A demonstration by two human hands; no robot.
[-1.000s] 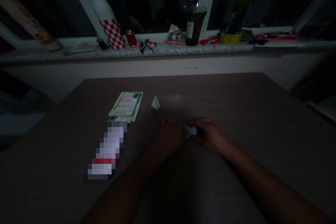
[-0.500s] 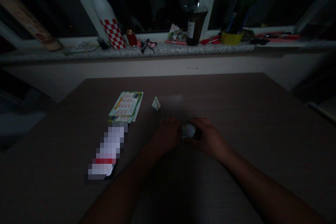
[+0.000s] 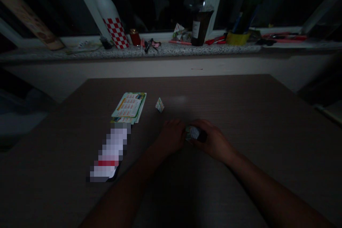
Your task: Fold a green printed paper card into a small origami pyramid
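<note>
Between my two hands is a small piece of folded printed paper [image 3: 192,133], low over or on the dark wooden table. My right hand [image 3: 212,139] curls around its right side, thumb near and fingers on the far side. My left hand [image 3: 172,135] is closed at the paper's left edge, its fingertips partly hidden in the dim light. Just beyond my left hand stands a small pointed folded-paper piece [image 3: 160,105]. To the left lies a stack of printed calendar cards [image 3: 128,105].
A phone [image 3: 109,155] with a lit, blurred-out screen lies left of my left forearm. Along the stone windowsill [image 3: 165,50] stand a checkered white bottle [image 3: 114,25], a dark plastic cup [image 3: 199,25], a green bottle [image 3: 248,7] and small clutter.
Both hands keep nearly the same position around the folded paper. The paper appears tilted slightly, with a little less of its printed face showing. The view has shifted a touch.
</note>
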